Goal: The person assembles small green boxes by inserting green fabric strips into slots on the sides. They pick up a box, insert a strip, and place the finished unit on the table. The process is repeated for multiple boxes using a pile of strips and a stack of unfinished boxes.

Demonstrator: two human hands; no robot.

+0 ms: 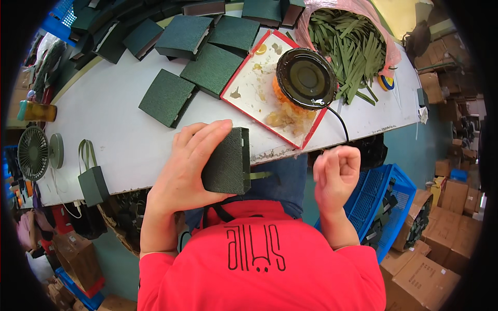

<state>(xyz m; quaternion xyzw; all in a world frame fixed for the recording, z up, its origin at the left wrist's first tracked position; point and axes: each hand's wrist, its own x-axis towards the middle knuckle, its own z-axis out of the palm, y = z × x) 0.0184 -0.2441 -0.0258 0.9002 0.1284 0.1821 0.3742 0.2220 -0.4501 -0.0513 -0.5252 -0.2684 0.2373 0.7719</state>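
My left hand (181, 166) is wrapped around a small dark green box (224, 166) with a leather-like texture, held upright at the table's front edge. The box's open side faces right, and a short green ribbon (261, 175) sticks out from it on that side. Apart from the box, over to the right, my right hand (337, 176) is raised with its fingers curled in; nothing shows in them. Beyond my hands, a round black pot of dark liquid (307, 78) stands on a glue-stained white board with a red rim (249, 78).
Several green boxes (167, 98) lie across the back left of the white table (124, 122). A pink bag (390, 52) of cut green ribbons (353, 46) sits at the back right. At left are a small fan (33, 153) and a box with a ribbon loop (93, 185). A blue crate (402, 199) stands below right.
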